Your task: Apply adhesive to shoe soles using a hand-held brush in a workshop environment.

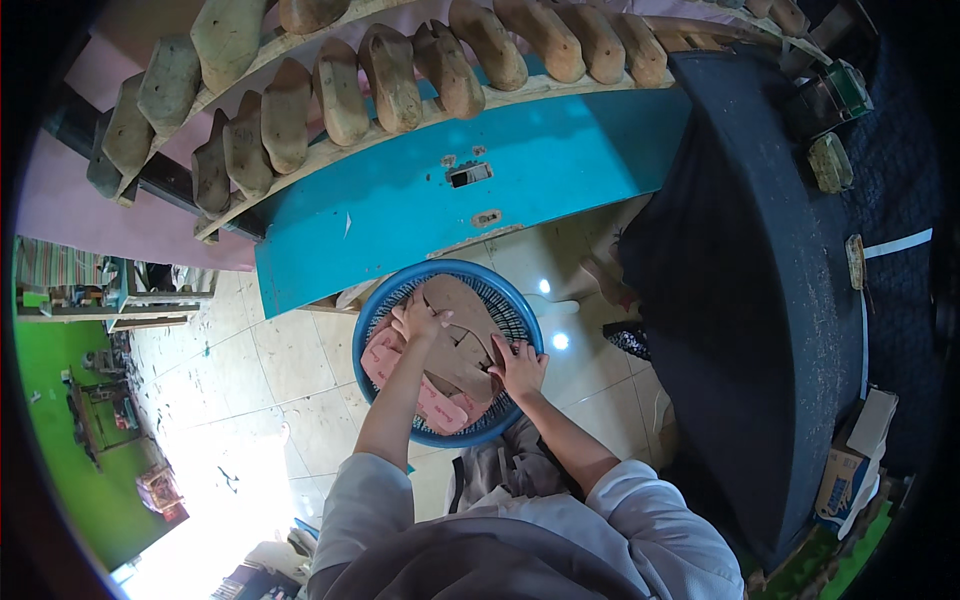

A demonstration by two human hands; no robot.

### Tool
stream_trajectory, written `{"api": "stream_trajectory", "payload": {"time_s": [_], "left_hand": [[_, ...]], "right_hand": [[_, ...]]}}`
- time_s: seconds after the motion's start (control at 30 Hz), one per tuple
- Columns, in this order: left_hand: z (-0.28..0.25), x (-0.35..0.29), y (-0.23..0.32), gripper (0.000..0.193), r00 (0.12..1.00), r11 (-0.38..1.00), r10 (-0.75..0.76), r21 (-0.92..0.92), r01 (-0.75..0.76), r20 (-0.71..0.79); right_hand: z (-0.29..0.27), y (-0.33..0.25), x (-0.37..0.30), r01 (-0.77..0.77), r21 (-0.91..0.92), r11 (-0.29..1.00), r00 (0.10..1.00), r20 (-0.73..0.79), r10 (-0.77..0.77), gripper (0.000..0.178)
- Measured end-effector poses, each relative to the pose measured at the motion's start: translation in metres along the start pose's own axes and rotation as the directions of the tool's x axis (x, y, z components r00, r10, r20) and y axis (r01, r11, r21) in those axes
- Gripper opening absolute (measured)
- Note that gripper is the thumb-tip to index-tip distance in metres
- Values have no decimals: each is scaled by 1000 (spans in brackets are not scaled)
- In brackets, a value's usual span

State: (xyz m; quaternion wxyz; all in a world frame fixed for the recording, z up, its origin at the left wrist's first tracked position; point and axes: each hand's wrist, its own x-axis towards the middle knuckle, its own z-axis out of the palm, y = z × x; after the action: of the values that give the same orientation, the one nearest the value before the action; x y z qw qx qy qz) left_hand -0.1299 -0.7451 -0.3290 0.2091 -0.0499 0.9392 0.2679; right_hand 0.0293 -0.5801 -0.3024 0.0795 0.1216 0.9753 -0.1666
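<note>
A round blue plastic basket (pixel 368 300) with slatted sides stands before me, holding several flat shoe insoles. Brown insoles (pixel 462 300) lie on top, overlapping one another. Pink insoles (pixel 438 408) with printed marks show beneath them, at the left and near side. My left hand (pixel 420 320) is closed at the left edge of the upper brown insole, its fingers partly over the surface. On the right, my right hand (pixel 521 371) grips the brown insoles' edge, with the thumb toward the middle of the basket. How many pieces each hand holds is hidden.
Wooden shoe lasts (pixel 390 78) line the racks at the far side, above a turquoise board (pixel 370 210) with cut holes. Dark cloth (pixel 730 300) covers something large at right. Light tiles (pixel 290 350) surround the basket. A cardboard box (pixel 845 480) sits at far right.
</note>
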Motion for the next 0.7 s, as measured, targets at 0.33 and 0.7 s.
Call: {"api": "stream_trajectory", "payload": {"time_s": [0.33,0.7], "left_hand": [[-15,-36,14,78,985,1000,24,3,-24,-171],[-49,-203,17,44,875,954,190,-126,-271,-445]], "right_hand": [[-3,1,-6,40,60,997,999,1,-41,73],[-68,52,-49,38,763,645,999,-22,-33,53]]}}
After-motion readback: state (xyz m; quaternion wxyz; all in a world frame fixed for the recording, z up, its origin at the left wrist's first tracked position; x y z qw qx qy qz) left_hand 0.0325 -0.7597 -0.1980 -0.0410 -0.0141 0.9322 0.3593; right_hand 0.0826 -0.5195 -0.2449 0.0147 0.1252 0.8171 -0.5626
